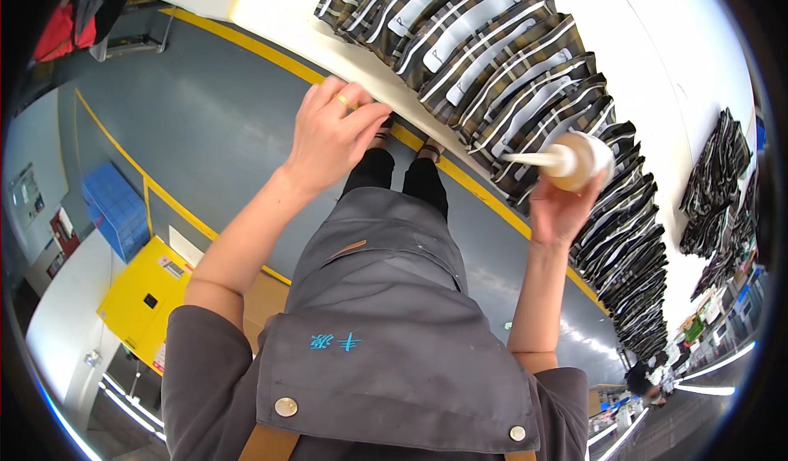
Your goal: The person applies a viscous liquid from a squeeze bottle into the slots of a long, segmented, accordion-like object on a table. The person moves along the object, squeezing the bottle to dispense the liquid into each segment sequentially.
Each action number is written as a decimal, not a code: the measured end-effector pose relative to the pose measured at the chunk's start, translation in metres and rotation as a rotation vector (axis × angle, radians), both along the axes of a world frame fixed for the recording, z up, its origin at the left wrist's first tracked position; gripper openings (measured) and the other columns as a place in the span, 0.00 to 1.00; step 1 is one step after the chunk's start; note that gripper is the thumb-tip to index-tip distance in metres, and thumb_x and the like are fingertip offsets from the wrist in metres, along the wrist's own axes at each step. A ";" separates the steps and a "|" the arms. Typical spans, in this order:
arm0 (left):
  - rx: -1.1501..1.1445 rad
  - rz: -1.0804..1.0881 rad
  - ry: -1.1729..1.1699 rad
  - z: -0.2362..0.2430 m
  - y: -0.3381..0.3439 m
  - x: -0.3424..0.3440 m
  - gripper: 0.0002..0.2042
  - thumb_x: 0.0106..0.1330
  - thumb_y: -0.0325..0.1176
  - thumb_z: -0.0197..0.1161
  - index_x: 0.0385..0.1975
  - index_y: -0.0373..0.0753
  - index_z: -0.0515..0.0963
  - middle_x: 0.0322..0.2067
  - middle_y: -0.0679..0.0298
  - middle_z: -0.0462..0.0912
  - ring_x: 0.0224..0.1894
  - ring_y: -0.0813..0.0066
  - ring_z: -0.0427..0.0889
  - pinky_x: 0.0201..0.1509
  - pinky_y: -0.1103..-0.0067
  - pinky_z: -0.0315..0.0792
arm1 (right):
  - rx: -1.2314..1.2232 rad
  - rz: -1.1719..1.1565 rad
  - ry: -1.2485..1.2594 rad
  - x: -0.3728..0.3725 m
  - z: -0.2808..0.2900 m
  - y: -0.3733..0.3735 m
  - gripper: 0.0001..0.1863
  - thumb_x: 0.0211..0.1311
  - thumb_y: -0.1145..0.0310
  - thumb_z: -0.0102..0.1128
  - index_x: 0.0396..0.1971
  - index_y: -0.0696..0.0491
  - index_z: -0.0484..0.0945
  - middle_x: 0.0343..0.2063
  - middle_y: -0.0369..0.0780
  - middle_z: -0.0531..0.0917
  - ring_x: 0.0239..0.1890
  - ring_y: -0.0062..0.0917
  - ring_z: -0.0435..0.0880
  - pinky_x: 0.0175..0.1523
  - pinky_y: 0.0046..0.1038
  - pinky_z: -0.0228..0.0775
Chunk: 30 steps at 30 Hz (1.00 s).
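— Grey painted floor (222, 108) w/ yellow marking lines (246, 44) runs alongside a long white worktable (648, 50). Table contents?

— One long row of brown-and-black plaid fabric pieces (484, 34), each w/ white strips, overlapping; row runs from top centre down to lower R of view. Sep. item: dark plaid fabric heap (718, 186), far side of table, apart from row.

— L hand status?

— L hand (332, 128): raised, seen near table's front edge. Fingers curled, thumb tip pressed to index tip. Yellow metal ring (342, 100) on one finger. Can't tell if the tips pinch anything.

— R hand status?

— R hand (562, 211): fingers wrapped round translucent tan squeeze bottle (581, 164) w/ white tapered nozzle. Bottle slightly blurred.

— Bottle pos. & orientation?

— Seen against middle of the plaid row; lying approx. horiz., nozzle pointing L. Nozzle-to-fabric contact: can't tell from this angle.

— Clothing & surrounding equip.?

— Dark grey cloth apron (394, 371) w/ blue stitched mark, two round metal studs & brown straps. L side of view: blue plastic crate (115, 206), adj. to bright yellow box-shaped cabinet (135, 297).
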State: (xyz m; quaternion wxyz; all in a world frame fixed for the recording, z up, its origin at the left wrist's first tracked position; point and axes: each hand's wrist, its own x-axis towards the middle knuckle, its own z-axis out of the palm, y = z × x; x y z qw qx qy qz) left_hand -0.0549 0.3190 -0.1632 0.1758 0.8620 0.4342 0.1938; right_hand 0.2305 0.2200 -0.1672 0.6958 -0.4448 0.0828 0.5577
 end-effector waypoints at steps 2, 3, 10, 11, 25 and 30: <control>0.133 -0.123 0.033 0.000 0.016 0.003 0.07 0.48 0.29 0.65 0.28 0.44 0.80 0.26 0.72 0.72 0.33 0.73 0.69 0.35 0.76 0.62 | 0.094 -0.124 0.055 0.007 0.003 -0.011 0.30 0.54 0.53 0.61 0.52 0.53 0.65 0.47 0.43 0.74 0.48 0.34 0.75 0.45 0.27 0.80; 0.154 -0.170 0.035 -0.003 0.023 0.007 0.07 0.47 0.29 0.65 0.28 0.45 0.80 0.26 0.72 0.72 0.33 0.73 0.69 0.36 0.77 0.61 | 0.111 -0.191 0.057 0.008 0.004 -0.017 0.29 0.54 0.54 0.61 0.52 0.53 0.65 0.47 0.43 0.74 0.48 0.36 0.75 0.43 0.26 0.80; 0.237 -0.421 0.089 -0.019 0.047 0.016 0.07 0.46 0.30 0.65 0.27 0.46 0.79 0.26 0.74 0.71 0.35 0.75 0.69 0.36 0.78 0.60 | 0.107 -0.377 0.083 -0.025 0.002 -0.052 0.27 0.55 0.54 0.60 0.51 0.53 0.67 0.48 0.42 0.74 0.48 0.37 0.75 0.43 0.27 0.80; 0.247 -0.454 0.100 -0.018 0.050 0.018 0.07 0.46 0.30 0.65 0.27 0.45 0.79 0.26 0.74 0.71 0.35 0.75 0.69 0.36 0.78 0.60 | 0.094 -0.404 0.081 -0.032 0.002 -0.055 0.27 0.55 0.54 0.59 0.51 0.53 0.67 0.47 0.42 0.74 0.48 0.37 0.75 0.43 0.27 0.80; 0.140 -0.752 0.051 -0.019 0.077 0.040 0.04 0.48 0.30 0.64 0.24 0.43 0.79 0.27 0.71 0.74 0.35 0.73 0.71 0.39 0.77 0.65 | -0.013 -0.501 -0.167 -0.083 -0.002 -0.061 0.29 0.57 0.54 0.58 0.54 0.52 0.63 0.49 0.41 0.72 0.51 0.29 0.73 0.53 0.30 0.73; -0.106 -0.739 0.039 -0.005 0.087 0.053 0.02 0.50 0.27 0.62 0.23 0.39 0.80 0.27 0.69 0.77 0.36 0.70 0.71 0.41 0.76 0.69 | -0.063 -0.418 -0.458 -0.095 -0.010 -0.055 0.31 0.57 0.52 0.57 0.55 0.53 0.60 0.49 0.40 0.71 0.51 0.29 0.73 0.55 0.30 0.72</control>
